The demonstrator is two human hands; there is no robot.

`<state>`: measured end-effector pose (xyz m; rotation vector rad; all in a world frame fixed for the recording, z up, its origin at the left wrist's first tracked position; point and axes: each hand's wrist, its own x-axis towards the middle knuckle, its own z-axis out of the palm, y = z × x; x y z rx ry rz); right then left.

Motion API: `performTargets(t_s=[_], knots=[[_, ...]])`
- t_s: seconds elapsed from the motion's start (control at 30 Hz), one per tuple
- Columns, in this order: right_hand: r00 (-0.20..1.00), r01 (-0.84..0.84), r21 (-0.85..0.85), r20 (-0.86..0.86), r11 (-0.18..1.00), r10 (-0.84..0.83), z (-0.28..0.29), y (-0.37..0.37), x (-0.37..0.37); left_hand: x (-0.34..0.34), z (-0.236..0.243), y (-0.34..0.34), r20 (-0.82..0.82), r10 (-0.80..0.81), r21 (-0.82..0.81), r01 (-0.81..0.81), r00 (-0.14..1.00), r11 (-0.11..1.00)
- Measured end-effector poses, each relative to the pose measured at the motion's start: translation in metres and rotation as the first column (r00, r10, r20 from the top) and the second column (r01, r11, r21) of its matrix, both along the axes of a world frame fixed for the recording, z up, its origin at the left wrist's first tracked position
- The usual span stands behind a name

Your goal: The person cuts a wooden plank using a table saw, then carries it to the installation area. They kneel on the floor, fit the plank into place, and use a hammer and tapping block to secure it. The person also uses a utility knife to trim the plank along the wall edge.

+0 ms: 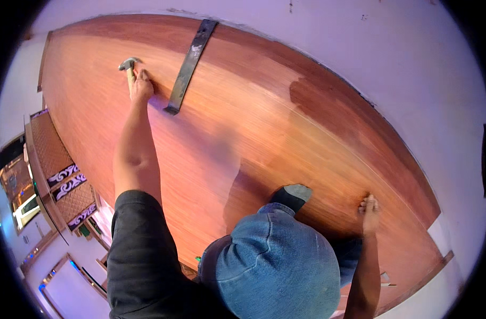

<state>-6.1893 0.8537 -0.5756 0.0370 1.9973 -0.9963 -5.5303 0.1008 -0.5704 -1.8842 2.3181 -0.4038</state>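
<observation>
At the upper left, my left arm is stretched far forward over the wood-look floor (285,122). My left hand (142,86) is closed around the pale handle of a claw hammer (129,64), close to its metal head. To the right of that hand lies a long dark metal pull bar (188,66), slanting from the wall edge, its near end bent. Low on the right, my right hand (369,207) rests on the floor with its fingers curled in; whether anything is inside them is hidden.
My bent knee in blue jeans (285,260) and a dark sock with a grey toe (297,195) take up the lower middle. A pale wall (360,48) borders the floor. Small scraps (385,278) lie at lower right. Woven-panel furniture (51,143) stands at left.
</observation>
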Motion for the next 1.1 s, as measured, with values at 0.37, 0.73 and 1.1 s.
performTargets(t_s=[0.37, 0.73, 1.1], knots=[[0.803, -0.589, -0.058, -0.157, 0.806, 0.575, 0.067, -0.171, 0.087, -0.116, 0.009, 0.037, -0.386, 0.42, 0.122, -0.406, 0.821, 0.906], [0.813, -0.58, -0.364, -0.194, 0.729, 0.55, 0.085, -0.304, 0.127, -0.378, 0.094, 0.341, -0.921, 0.204, 0.39, 0.773, 0.333, 0.5], [0.902, -0.394, -0.24, -0.285, 0.887, 0.324, 0.058, -0.362, 0.075, -0.393, 0.027, 0.33, -0.66, -0.348, 0.204, 0.605, 0.666, 0.77]])
